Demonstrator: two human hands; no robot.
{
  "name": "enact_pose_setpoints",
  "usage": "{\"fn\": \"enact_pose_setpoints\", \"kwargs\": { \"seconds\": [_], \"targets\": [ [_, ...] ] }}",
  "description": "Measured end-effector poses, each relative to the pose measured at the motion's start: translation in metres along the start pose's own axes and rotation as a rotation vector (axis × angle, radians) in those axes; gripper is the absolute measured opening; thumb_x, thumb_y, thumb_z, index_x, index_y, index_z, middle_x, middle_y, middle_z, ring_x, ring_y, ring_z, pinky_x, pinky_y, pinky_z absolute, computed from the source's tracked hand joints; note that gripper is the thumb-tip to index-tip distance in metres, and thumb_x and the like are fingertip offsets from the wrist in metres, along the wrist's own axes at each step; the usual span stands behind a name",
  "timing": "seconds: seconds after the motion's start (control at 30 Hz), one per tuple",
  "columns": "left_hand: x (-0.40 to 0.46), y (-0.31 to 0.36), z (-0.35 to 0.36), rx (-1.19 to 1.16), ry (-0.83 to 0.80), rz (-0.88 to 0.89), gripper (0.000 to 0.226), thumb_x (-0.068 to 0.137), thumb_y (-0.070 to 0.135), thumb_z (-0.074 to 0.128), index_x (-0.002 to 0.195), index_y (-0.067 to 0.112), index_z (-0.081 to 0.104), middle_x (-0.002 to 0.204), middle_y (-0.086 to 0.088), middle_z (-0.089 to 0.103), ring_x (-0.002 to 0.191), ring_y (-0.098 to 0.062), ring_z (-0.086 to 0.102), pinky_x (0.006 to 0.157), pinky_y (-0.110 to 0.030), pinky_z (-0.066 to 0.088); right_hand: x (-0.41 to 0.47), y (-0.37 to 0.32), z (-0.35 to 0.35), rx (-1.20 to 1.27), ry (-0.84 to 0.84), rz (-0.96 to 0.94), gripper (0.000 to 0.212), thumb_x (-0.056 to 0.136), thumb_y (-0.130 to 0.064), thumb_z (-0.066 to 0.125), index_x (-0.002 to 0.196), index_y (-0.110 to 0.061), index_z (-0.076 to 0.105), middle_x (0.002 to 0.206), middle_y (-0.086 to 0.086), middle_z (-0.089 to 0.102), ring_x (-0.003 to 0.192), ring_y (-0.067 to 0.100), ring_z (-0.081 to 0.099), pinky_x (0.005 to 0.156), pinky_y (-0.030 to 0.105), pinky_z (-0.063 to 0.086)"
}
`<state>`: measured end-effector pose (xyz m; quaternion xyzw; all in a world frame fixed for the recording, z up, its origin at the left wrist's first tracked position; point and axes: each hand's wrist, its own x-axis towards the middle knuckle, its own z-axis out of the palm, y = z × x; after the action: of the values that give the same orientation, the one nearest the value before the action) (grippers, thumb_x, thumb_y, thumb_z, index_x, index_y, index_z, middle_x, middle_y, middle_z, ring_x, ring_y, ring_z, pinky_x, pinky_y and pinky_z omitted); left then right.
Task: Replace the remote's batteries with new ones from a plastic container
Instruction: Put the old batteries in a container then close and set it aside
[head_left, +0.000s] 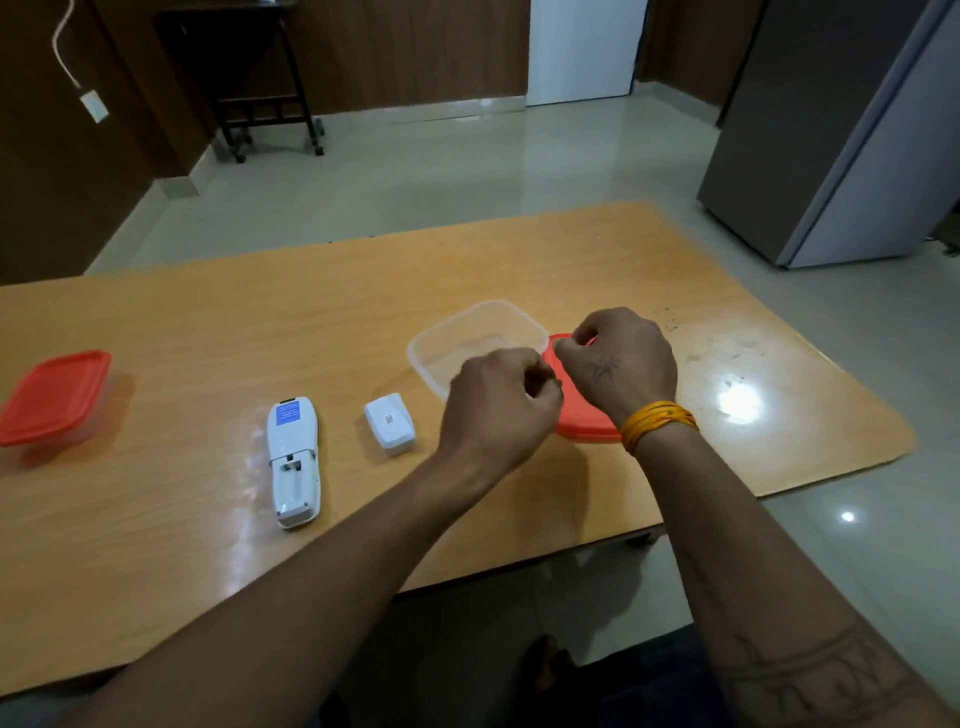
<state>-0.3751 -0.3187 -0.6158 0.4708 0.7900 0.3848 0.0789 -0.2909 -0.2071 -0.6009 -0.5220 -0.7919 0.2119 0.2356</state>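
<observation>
A: Which containers are showing, and what are they holding?

B: A clear plastic container (475, 340) is sitting open on the wooden counter (208, 322), and nothing can be made out inside it. Its red lid (582, 415) is lying flat just beside it on the right, partly hidden under the hands. A second container with a red lid (54, 397) is resting closed at the far left edge of the counter; its contents are not showing.

A: Where is the remote lying?

B: The white remote (292, 460) is lying face down left of centre, with its battery bay (295, 480) exposed and looking empty. The white battery cover (389, 423) is lying apart from it, between the remote and the clear container.

A: What are the fingers doing?

B: The left hand (498, 410) is hovering over the near corner of the clear container, fingers curled into a tight pinch; whatever they may be gripping is too small to tell. The right hand (618, 364), wearing an orange wrist thread (657, 423), is hanging over the red lid, fingers (579, 338) curled closed near the lid's far edge. Whether they are touching the lid or holding a battery cannot be told. The two hands are nearly meeting.
</observation>
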Motion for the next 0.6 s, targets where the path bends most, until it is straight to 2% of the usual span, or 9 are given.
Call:
{"fn": "enact_pose_setpoints", "kwargs": {
  "seconds": [0.1,0.17,0.27,0.4,0.6],
  "targets": [
    [-0.009,0.008,0.021,0.077,-0.183,0.022,0.043,0.090,0.029,0.070,0.133,0.021,0.071,0.130,-0.001,0.074,0.118,-0.019,0.069,0.102,-0.034,0.054,0.004,0.019,-0.005,-0.022,0.002,0.071,0.021,0.082,-0.026,0.070,0.099,-0.017,0.079,0.102,0.014,0.076,0.093,0.038,0.069,0.075,0.037,0.057],
    [-0.011,0.007,0.032,0.122,-0.249,-0.007,0.057,0.091,0.029,0.071,0.146,0.019,0.060,0.145,-0.004,0.065,0.133,-0.025,0.059,0.108,-0.036,0.048,0.008,0.030,-0.004,-0.069,-0.005,0.096,0.030,0.084,-0.019,0.071,0.112,-0.015,0.077,0.113,0.015,0.074,0.104,0.039,0.069,0.082,0.039,0.057],
    [-0.010,0.000,0.044,0.158,-0.231,-0.048,0.067,0.088,0.031,0.073,0.150,0.017,0.054,0.145,-0.008,0.063,0.134,-0.030,0.056,0.107,-0.039,0.047,0.013,0.042,-0.001,-0.112,-0.042,0.128,0.031,0.083,-0.014,0.069,0.113,-0.012,0.075,0.115,0.017,0.072,0.104,0.041,0.068,0.082,0.037,0.055],
    [-0.008,0.000,0.049,0.181,-0.198,-0.056,0.066,0.086,0.028,0.071,0.149,0.014,0.056,0.144,-0.010,0.064,0.134,-0.033,0.056,0.107,-0.039,0.047,0.017,0.045,0.002,-0.115,-0.077,0.137,0.034,0.082,-0.017,0.071,0.116,-0.011,0.073,0.119,0.019,0.069,0.105,0.042,0.068,0.083,0.037,0.055],
    [-0.010,-0.003,0.050,0.193,-0.149,-0.020,0.058,0.086,0.026,0.068,0.142,0.014,0.063,0.134,-0.008,0.070,0.125,-0.030,0.061,0.103,-0.039,0.050,0.025,0.053,-0.005,0.070,-0.044,0.249,0.038,0.086,-0.015,0.073,0.122,-0.003,0.067,0.123,0.022,0.069,0.113,0.044,0.064,0.086,0.039,0.052]
  ]
}}
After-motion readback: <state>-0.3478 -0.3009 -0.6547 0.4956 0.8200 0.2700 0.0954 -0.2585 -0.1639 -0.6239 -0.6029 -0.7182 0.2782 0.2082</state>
